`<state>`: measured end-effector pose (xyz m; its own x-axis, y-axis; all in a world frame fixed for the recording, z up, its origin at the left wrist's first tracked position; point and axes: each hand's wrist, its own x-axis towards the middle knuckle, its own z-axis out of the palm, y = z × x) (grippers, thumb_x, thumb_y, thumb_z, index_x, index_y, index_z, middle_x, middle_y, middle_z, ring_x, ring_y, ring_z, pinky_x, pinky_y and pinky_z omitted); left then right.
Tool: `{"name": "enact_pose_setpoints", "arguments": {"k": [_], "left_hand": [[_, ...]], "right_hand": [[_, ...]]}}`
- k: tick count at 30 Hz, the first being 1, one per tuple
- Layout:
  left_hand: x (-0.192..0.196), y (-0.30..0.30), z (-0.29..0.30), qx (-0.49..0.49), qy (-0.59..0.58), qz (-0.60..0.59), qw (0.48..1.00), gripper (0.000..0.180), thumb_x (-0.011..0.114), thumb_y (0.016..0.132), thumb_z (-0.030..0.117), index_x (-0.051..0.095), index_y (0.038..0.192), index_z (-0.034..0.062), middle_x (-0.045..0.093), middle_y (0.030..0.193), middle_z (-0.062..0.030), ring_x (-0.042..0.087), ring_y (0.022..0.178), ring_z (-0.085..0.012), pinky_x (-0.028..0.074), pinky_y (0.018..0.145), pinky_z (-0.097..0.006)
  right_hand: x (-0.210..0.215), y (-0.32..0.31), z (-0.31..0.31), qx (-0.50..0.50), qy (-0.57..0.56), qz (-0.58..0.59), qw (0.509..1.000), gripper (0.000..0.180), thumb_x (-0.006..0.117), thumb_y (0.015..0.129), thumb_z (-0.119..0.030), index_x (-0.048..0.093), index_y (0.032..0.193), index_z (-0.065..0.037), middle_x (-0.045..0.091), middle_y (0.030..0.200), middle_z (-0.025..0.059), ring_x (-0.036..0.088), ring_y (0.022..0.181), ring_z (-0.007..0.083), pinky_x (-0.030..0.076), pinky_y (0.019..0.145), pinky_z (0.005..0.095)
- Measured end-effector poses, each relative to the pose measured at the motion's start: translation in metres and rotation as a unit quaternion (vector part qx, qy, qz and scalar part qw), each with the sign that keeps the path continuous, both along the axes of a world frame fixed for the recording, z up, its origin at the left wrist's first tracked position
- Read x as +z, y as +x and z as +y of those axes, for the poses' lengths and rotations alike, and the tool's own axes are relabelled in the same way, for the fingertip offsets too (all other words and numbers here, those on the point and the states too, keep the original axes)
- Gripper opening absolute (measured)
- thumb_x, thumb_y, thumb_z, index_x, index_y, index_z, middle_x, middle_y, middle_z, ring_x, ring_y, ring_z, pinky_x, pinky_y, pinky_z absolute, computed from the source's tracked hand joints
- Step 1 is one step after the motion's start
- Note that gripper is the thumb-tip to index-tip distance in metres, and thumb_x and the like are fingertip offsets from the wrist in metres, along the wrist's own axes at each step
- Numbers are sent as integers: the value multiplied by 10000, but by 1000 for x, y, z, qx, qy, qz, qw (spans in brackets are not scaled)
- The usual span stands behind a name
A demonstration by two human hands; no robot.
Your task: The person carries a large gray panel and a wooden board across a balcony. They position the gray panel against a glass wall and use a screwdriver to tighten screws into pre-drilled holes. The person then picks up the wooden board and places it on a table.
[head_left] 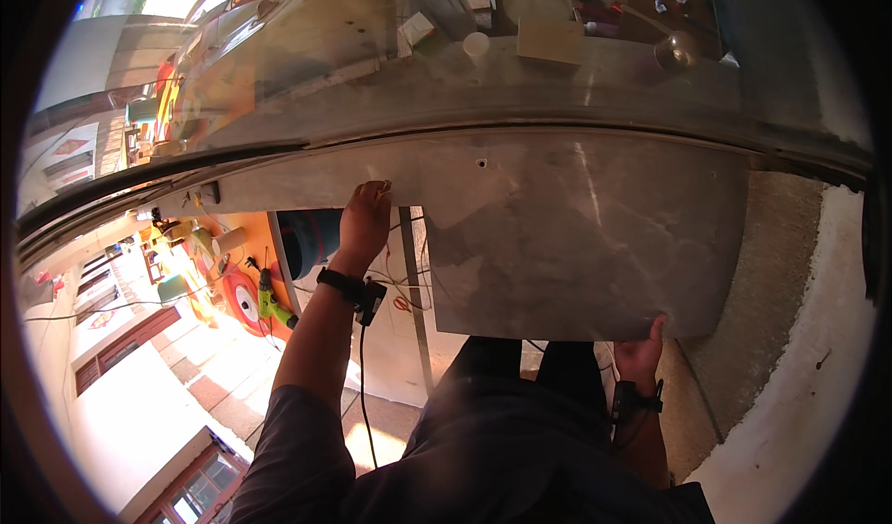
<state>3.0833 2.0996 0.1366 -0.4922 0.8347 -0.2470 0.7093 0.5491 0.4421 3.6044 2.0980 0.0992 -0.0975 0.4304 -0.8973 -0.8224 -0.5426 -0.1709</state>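
Apparently, grey board (576,245) already set along window frame (557,129), though not yet released: right hand (639,355) clamped on near edge, thumb on top. Left hand (366,222) curled at ledge (302,182); cannot tell whether holding anything.

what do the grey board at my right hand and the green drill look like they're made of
Grey board: perhaps stone or stone-look laminate, going by its cloudy patches; the pale streak hints at a smooth, faint sheen. Green drill: probably plastic casing, given its bright colour; finish too small to tell.
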Motion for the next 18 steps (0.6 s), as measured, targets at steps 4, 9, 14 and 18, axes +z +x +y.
{"name": "enact_pose_setpoints", "arguments": {"k": [4, 9, 14, 18], "left_hand": [[-6, -11, 27, -32, 21, 74, 997, 220, 545, 881, 122, 622, 1079, 70, 614, 1022, -186, 610, 929, -404, 505, 798, -457], [-21, -21, 40, -53, 33, 126, 990, 214, 574, 857, 119, 646, 1057, 95, 613, 1005, -172, 602, 921, -390, 502, 806, -462], [-28, -30, 39, -85, 94, 169, 978, 211, 603, 830, 105, 671, 1030, 112, 618, 1001, -150, 589, 936, -364, 488, 827, -452], [-25, -26, 39, -66, 110, 162, 978, 209, 644, 806, 86, 684, 1009, 121, 616, 982, -140, 586, 937, -353, 483, 817, -450]], "right_hand": [[-1, 2, 1, 15, 12, -18, 1000, 602, 546, 935, -493, 453, 1390, -108, 497, 1409, 68, 464, 1271, 299, 364, 1077, 477], [-2, 3, -1, 6, -1, -14, 1000, 586, 558, 937, -474, 453, 1385, -111, 498, 1402, 63, 462, 1274, 283, 371, 1077, 463], [-5, 4, -3, -13, -16, -25, 999, 581, 548, 944, -470, 446, 1391, -112, 493, 1405, 67, 459, 1277, 287, 374, 1073, 465], [-2, 0, -1, -15, -12, -33, 999, 598, 517, 956, -482, 423, 1410, -105, 469, 1431, 72, 449, 1284, 295, 364, 1077, 480]]}}
